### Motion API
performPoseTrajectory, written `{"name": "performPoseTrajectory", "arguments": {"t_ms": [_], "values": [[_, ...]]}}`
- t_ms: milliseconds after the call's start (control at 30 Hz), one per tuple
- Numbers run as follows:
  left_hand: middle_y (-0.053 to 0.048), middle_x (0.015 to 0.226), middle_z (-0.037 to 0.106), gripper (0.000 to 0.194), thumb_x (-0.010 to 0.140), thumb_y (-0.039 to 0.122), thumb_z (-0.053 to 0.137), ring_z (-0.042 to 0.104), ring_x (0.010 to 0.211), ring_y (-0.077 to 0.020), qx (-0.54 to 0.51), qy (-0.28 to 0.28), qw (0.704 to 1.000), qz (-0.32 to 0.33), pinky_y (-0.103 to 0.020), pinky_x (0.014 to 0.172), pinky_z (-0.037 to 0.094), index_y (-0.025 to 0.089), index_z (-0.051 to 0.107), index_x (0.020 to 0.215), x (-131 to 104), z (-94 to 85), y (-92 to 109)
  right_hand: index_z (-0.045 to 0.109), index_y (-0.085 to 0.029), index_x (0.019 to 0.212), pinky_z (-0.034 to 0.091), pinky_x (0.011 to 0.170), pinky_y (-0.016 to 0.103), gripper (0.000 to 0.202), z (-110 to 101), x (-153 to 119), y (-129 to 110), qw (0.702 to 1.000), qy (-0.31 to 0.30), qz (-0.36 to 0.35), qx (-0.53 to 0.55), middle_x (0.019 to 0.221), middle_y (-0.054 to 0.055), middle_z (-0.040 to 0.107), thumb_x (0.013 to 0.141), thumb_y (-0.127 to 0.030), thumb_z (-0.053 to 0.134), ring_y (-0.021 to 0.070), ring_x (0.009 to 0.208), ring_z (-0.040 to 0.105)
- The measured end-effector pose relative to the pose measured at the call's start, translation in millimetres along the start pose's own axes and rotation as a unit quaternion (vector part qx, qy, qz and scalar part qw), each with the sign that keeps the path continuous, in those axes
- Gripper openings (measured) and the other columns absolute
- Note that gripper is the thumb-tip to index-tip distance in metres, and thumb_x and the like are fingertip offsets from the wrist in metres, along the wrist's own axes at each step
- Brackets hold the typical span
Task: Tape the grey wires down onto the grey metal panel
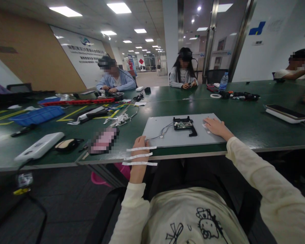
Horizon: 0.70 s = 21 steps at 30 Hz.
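Observation:
A flat grey panel (162, 139) lies on the table in front of me, close to the near edge. On it sits a black bracket (192, 131) around a small green circuit board (182, 125); thin grey wires (165, 129) run from the board toward the left. My left hand (140, 149) is closed at the panel's near left corner, fingers bent at its edge. Several white tape strips (139, 156) lie across the back of that hand and wrist. My right hand (216, 127) rests flat on the panel's right side, fingers stretched out, beside a small pale label (205, 126).
Left of the panel lie a pink phone-like object (103, 140), a computer mouse (68, 144), a white power strip (39, 146), tangled white cables (120, 119) and a blue tray (38, 116). A water bottle (223, 82) stands at the back right. People sit across the table.

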<state>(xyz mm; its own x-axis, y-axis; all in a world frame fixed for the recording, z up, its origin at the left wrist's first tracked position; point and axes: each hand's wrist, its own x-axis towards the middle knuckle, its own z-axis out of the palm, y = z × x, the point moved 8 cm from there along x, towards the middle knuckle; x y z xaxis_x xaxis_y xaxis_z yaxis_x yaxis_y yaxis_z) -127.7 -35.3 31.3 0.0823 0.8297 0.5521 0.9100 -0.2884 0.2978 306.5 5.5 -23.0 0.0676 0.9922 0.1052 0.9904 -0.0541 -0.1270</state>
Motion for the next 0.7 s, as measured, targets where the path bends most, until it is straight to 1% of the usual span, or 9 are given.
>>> {"name": "performPoseTrajectory", "arguments": {"t_ms": [100,200,267,333,367,433,533,633,700], "values": [[-0.016,0.120,0.058,0.033,0.085,0.020,0.043,0.058,0.111,-0.0273,0.019,0.018,0.999,0.021,-0.042,0.099,0.048,0.013,0.056,0.114,0,-6.9,5,0.032,-0.031,0.149,0.026,0.098,0.076,0.056,0,0,-1,1.000,-0.002,0.003,0.005,0.157,0.001,0.026,0.097,-0.047,0.017,0.0363,0.139,0.027],[-0.015,0.125,0.057,0.035,0.085,0.024,0.046,0.052,0.121,-0.0307,0.050,0.043,0.997,0.031,-0.050,0.103,0.043,0.015,0.055,0.117,5,-22.7,20,0.033,-0.031,0.148,0.025,0.099,0.075,0.056,1,0,-1,1.000,-0.006,0.005,0.005,0.157,0.002,0.026,0.097,-0.047,0.017,0.0360,0.140,0.026],[-0.013,0.127,0.057,0.035,0.088,0.028,0.045,0.048,0.125,-0.0308,0.050,0.046,0.996,0.060,-0.052,0.105,0.040,0.019,0.053,0.121,14,-30.4,43,0.032,-0.031,0.149,0.025,0.099,0.075,0.056,1,0,-2,1.000,-0.006,0.005,0.003,0.157,0.002,0.025,0.097,-0.046,0.018,0.0359,0.140,0.026],[-0.012,0.130,0.056,0.039,0.090,0.029,0.043,0.049,0.125,-0.0265,0.014,0.022,0.991,0.128,-0.045,0.107,0.040,0.018,0.049,0.127,27,-27.6,76,0.032,-0.031,0.149,0.025,0.099,0.075,0.056,0,0,-2,1.000,-0.004,0.005,0.002,0.157,0.002,0.025,0.097,-0.046,0.018,0.0359,0.140,0.026],[-0.012,0.131,0.055,0.041,0.090,0.030,0.043,0.050,0.125,-0.0253,0.000,0.002,0.987,0.161,-0.043,0.107,0.040,0.018,0.048,0.129,34,-21.8,94,0.032,-0.031,0.149,0.025,0.099,0.075,0.056,0,0,-2,1.000,-0.004,0.006,0.002,0.157,0.002,0.025,0.097,-0.046,0.017,0.0360,0.140,0.026],[-0.013,0.136,0.051,0.046,0.090,0.033,0.046,0.047,0.128,-0.0251,-0.011,-0.041,0.979,0.198,-0.041,0.110,0.038,0.016,0.045,0.133,50,-2.2,123,0.032,-0.031,0.149,0.025,0.099,0.075,0.056,-1,0,-3,1.000,-0.005,0.006,0.006,0.157,0.002,0.025,0.097,-0.046,0.017,0.0361,0.140,0.025],[-0.016,0.144,0.045,0.058,0.088,0.041,0.051,0.040,0.135,-0.0263,-0.005,-0.118,0.970,0.211,-0.040,0.112,0.034,0.014,0.039,0.138,70,38.5,151,0.032,-0.031,0.149,0.025,0.100,0.074,0.056,-1,0,-4,1.000,-0.010,0.008,0.010,0.157,0.002,0.024,0.097,-0.047,0.017,0.0364,0.140,0.026],[-0.015,0.147,0.041,0.070,0.084,0.054,0.055,0.037,0.137,-0.0311,0.004,-0.211,0.957,0.196,-0.046,0.110,0.034,0.019,0.035,0.142,80,77.8,156,0.032,-0.033,0.149,0.027,0.099,0.073,0.055,-2,0,-6,1.000,-0.007,0.009,0.005,0.157,0.002,0.025,0.097,-0.046,0.018,0.0362,0.140,0.026],[-0.015,0.148,0.040,0.076,0.080,0.062,0.056,0.038,0.136,-0.0345,0.012,-0.249,0.951,0.182,-0.050,0.108,0.034,0.022,0.035,0.142,83,95.3,150,0.031,-0.032,0.149,0.027,0.099,0.073,0.055,-2,0,-6,1.000,-0.009,0.009,-0.002,0.157,0.003,0.025,0.097,-0.046,0.017,0.0359,0.140,0.026]]}}
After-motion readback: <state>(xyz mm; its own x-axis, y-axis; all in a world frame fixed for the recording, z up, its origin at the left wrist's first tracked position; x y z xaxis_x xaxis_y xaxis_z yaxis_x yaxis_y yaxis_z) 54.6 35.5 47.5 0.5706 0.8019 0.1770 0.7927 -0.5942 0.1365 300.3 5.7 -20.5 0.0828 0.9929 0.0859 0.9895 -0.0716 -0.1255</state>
